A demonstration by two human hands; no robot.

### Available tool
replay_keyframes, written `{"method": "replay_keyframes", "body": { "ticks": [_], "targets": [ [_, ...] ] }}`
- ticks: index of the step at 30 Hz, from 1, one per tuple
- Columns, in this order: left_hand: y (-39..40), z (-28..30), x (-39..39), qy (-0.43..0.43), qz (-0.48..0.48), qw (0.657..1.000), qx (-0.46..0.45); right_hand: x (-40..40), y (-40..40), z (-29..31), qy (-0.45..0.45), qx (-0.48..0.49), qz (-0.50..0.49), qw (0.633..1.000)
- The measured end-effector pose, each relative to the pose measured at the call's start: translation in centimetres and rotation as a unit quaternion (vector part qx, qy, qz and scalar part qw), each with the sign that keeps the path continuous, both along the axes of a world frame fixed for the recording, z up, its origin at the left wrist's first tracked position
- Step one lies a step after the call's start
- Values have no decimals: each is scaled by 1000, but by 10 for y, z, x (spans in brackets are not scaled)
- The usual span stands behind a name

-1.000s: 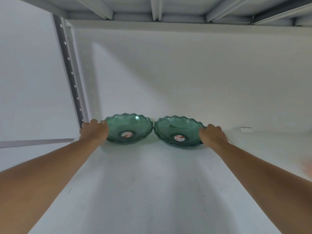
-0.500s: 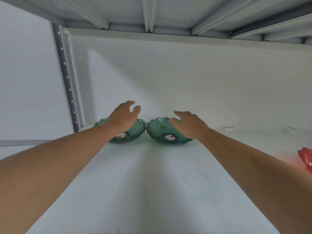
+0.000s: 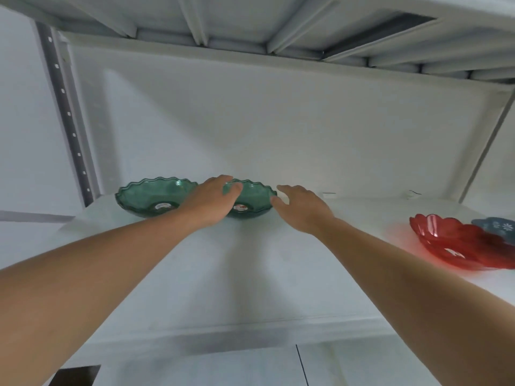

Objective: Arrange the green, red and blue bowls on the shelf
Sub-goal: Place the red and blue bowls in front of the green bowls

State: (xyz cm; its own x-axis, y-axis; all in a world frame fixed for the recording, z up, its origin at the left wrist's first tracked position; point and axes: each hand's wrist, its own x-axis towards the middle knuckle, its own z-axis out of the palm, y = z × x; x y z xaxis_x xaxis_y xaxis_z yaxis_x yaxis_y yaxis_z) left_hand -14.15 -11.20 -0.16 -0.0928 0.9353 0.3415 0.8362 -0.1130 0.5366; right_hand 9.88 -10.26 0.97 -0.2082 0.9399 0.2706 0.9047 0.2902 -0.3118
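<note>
Reaching forward from the lower corners of the view, both bare forearms extend over the white shelf (image 3: pixel 250 274). Left hand (image 3: pixel 213 200): palm down, fingers loosely spread, held over the near rim of the right green bowl (image 3: pixel 255 201); contact cannot be confirmed, nothing gripped. Right hand (image 3: pixel 302 206): palm down, fingers apart and empty, thumb tip just beside that bowl's right edge. Left green bowl (image 3: pixel 154 197): upright on the shelf near the back wall, beside the perforated upright post (image 3: pixel 67 118), rim touching or almost touching its twin. Both bowls carry a sticker in the base. Red bowl (image 3: pixel 457 243): standing well apart at the right, with a blue bowl (image 3: pixel 498 228) just behind it, partly cut by the frame edge. Overhead, the ribbed underside of the upper shelf (image 3: pixel 250 20) spans the view. Walls plain white
</note>
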Motion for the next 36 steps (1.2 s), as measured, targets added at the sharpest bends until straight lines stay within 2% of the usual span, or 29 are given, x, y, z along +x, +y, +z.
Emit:
{"method": "replay_keyframes", "body": {
  "ticks": [6, 10, 13, 17, 24, 36],
  "targets": [
    [-41, 12, 73, -21, 32, 999, 23, 94, -41, 0, 16, 13, 9, 1000],
    [-77, -4, 161, -71, 39, 996, 27, 173, -69, -12, 10, -5, 5, 1000],
    [-96, -24, 231, -66, 24, 998, 9, 224, -89, -21, 5, -20, 7, 1000],
    [-106, -16, 297, -65, 22, 998, 14, 279, -110, -24, -6, -28, 9, 1000],
    [-98, 0, 343, -40, 15, 999, 4, 344, -116, -16, 24, -2, -29, 999],
    [-46, -21, 447, -56, -55, 996, -52, 495, -118, -13, -14, 0, -176, 984]
  ]
}}
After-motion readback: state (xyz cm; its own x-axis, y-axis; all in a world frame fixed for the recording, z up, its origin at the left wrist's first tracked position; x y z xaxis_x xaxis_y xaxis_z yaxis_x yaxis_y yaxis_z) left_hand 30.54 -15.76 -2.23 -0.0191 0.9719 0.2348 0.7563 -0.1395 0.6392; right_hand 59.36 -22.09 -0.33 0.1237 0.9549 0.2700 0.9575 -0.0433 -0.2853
